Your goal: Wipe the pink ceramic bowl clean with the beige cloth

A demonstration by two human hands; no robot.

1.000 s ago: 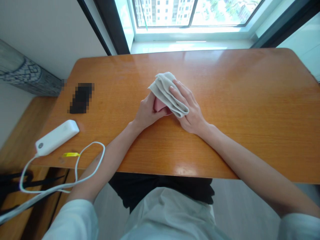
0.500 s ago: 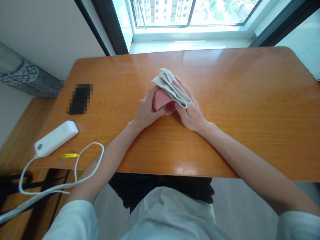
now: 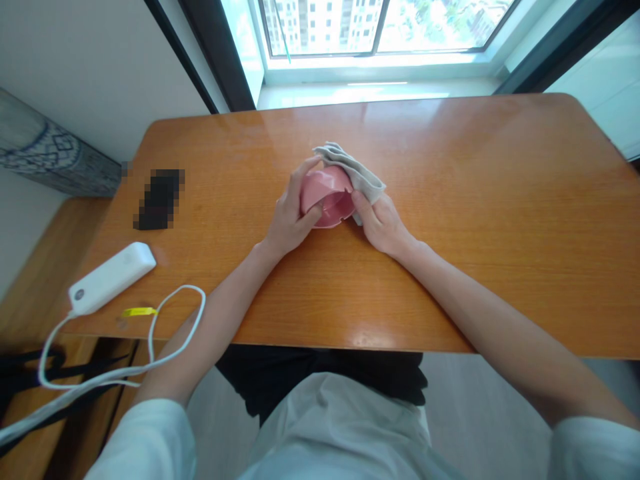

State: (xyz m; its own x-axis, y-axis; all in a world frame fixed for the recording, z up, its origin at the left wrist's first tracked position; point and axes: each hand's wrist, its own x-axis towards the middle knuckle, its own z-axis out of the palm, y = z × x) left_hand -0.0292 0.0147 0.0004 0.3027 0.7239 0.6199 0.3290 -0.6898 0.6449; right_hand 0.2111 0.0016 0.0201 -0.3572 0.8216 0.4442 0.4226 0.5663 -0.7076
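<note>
1. Whereas one second ago the grey cloth (image 3: 356, 175) lay draped over the top of the pink bowl (image 3: 326, 197) under the right hand's fingers, it now sits bunched against the bowl's far right side, and most of the bowl is uncovered.
2. Judged from this shift, the wiping contact has moved from the upper surface to the outer right wall, and the bowl has been turned so that its opening faces the person.
3. Left hand (image 3: 290, 217): its grip is closed on the bowl, fingers curled over the far rim and thumb on the near edge.
4. Right hand (image 3: 383, 223): its grip is closed on the cloth, the thumb pressing at the bowl's right rim.
5. Bowl: small, smooth, matte pink, tilted on its side, with the shaded interior visible; it is held just above or on the bench (image 3: 500, 200) near the centre. Whether it touches the wood cannot be told.
6. Surroundings: a white power bank (image 3: 111, 276) with a looping white cable (image 3: 175, 320) lies at the bench's left near corner, beside a blurred dark object (image 3: 160, 198).
</note>
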